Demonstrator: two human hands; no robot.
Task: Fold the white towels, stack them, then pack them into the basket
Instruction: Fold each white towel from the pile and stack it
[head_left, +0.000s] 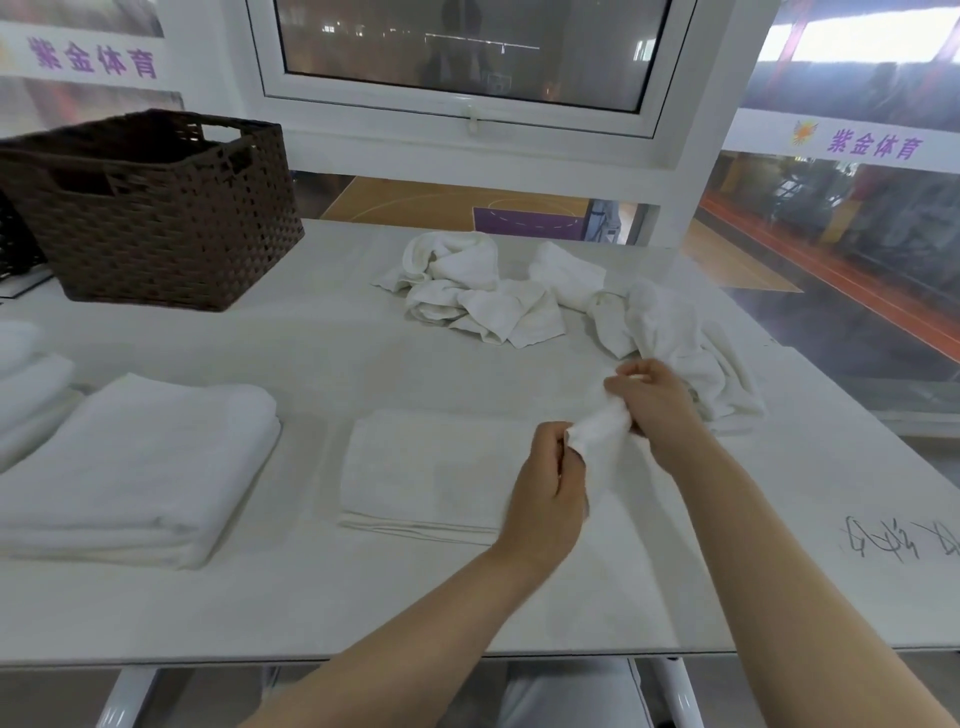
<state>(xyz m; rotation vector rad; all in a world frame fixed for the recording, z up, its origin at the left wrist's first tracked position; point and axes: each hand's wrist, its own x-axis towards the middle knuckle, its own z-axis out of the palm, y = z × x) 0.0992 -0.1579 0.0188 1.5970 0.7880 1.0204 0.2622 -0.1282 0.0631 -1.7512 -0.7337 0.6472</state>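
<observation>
Both hands, left and right, pinch one towel near the table's right edge. We're mid-fold step (basket at far-left corner). Next: find corners, spread flat.

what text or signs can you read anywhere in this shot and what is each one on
"紫金体育" in purple, on the white banner across the glass at upper left.
"紫金体育" in purple, beside an orange sunburst logo, on the white banner at upper right.
Black handwritten scrawl on the table near its right edge: not legible.
No readable text on the wicker basket or the towels.
</observation>
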